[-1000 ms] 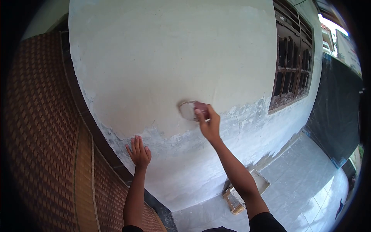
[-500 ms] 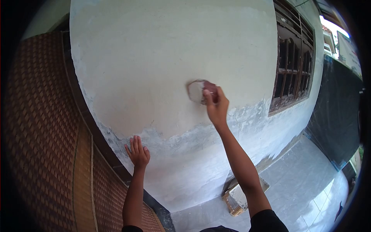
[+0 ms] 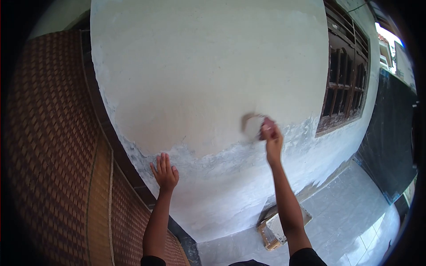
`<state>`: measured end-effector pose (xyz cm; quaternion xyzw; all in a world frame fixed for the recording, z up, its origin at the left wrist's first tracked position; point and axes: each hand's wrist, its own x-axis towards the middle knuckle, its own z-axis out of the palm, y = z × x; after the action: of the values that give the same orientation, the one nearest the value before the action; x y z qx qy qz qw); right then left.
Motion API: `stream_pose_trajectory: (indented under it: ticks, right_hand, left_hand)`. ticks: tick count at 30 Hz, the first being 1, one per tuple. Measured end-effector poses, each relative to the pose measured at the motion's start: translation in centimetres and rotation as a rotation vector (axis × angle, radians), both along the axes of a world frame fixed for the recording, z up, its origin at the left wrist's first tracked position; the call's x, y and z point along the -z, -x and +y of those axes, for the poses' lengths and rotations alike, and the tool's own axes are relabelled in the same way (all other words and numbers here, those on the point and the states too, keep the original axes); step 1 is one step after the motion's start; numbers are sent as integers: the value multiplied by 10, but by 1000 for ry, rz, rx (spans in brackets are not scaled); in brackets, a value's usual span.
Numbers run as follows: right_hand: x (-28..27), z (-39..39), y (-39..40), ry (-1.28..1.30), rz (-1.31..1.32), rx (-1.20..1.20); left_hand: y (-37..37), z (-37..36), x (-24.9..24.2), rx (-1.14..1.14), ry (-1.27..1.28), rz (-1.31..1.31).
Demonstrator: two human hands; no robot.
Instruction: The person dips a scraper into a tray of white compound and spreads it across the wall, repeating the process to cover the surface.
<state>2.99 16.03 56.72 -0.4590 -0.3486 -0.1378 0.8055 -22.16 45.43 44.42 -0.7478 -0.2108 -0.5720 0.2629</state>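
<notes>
My right hand grips a reddish-brown piece of sandpaper between thumb and fingers. Its pale, dusty part is blurred by motion against the wall. The sandpaper is just above the ragged line where the cream coat meets a patchy grey-white band. Lower and to the left, my left hand lies flat on that band, fingers stretched upward and holding nothing.
A woven brown mat panel stands on the left beside a dark frame. At right are a brown wooden window and a black sheet. A white-smeared tray sits on the tiled floor below my right arm.
My right hand has moved down and to the right across the wall with the sandpaper. My left hand stays against the same part of the wall; the view has shifted slightly.
</notes>
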Motion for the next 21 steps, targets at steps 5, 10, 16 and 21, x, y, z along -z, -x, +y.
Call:
stream_pose_trajectory:
  ticks: [5,10,16,21]
  right_hand:
    - [52,54,49,216,16,-206]
    - [61,77,65,226,6,-208]
    - [31,43,35,18,75,40]
    - [29,68,79,270,-194,29]
  left_hand:
    - [1,0,-1,1,-4,5]
    - [1,-1,-2,1,-5,6]
    - [1,0,0,12,-3,-9]
    - [1,0,1,23,13,-1]
